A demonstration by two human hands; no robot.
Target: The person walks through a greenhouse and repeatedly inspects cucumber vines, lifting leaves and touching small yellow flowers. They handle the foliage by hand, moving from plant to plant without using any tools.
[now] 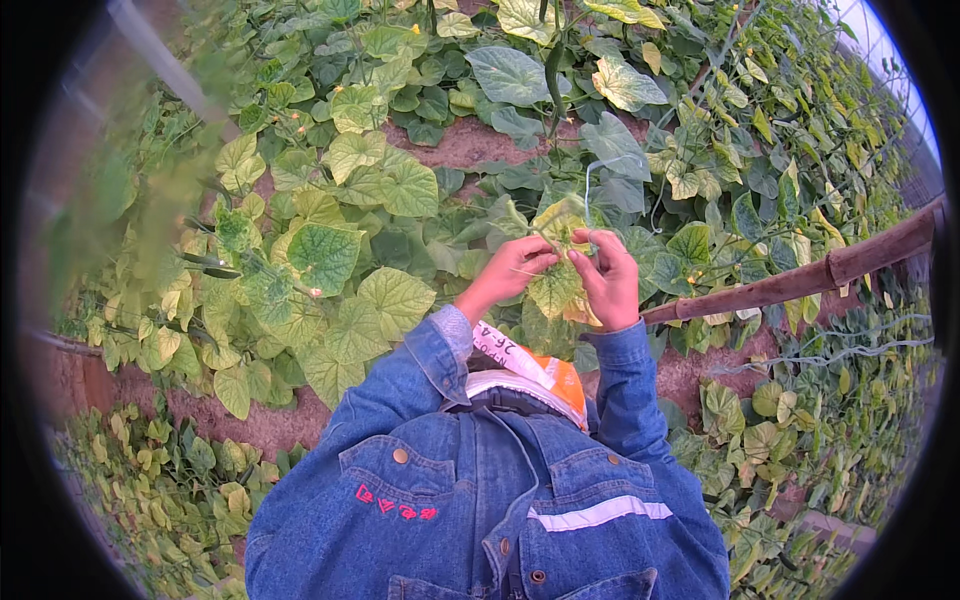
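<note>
My left hand (508,271) pinches a green cucumber vine stem (556,241) between thumb and fingertips. Close beside it, my right hand (611,281) has its thumb and forefinger together at the same vine; the exact point of grip is too small to make out. A pale blue string (588,187) rises from the right fingertips and curves over at the top. Below and between both hands hangs a yellowing cucumber leaf (556,289). A white and orange printed bag (525,367) sits at my waist, under the wrists.
A bamboo pole (832,270) slants in from the right. Loose pale twine (847,350) runs below it. Dense cucumber leaves (397,184) surround my hands, and a dark green cucumber (553,75) hangs ahead. Strips of bare soil (465,142) show between the rows.
</note>
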